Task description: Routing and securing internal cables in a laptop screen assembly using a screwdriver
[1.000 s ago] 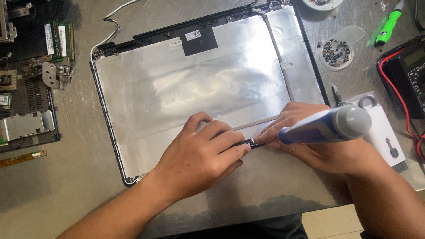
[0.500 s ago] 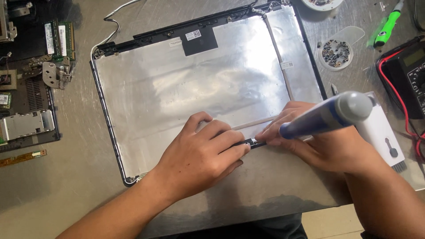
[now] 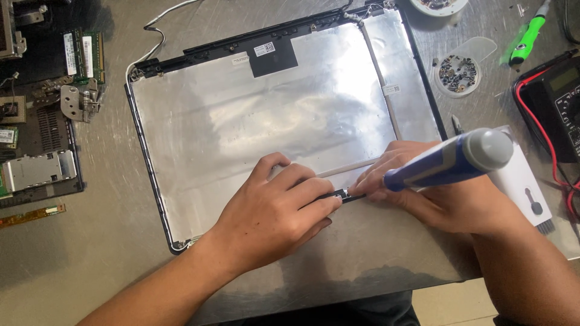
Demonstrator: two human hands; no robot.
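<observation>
While hands [image 3: 362, 199] work, scratched grey metal table [image 3: 109, 253], laptop lid [image 3: 254, 121], multimeter [image 3: 559, 102].

There is a single view, from a camera worn on the person's head. It looks almost straight down on a grey metal worktop [image 3: 72, 265] from close above, with the person's forearms entering from the near edge of the frame. The left hand [image 3: 272, 217] and right hand [image 3: 447, 199] sit just below the middle of the picture. The view reaches the worktop's near edge at the bottom right, and its far, left and right parts run out of frame.
</observation>
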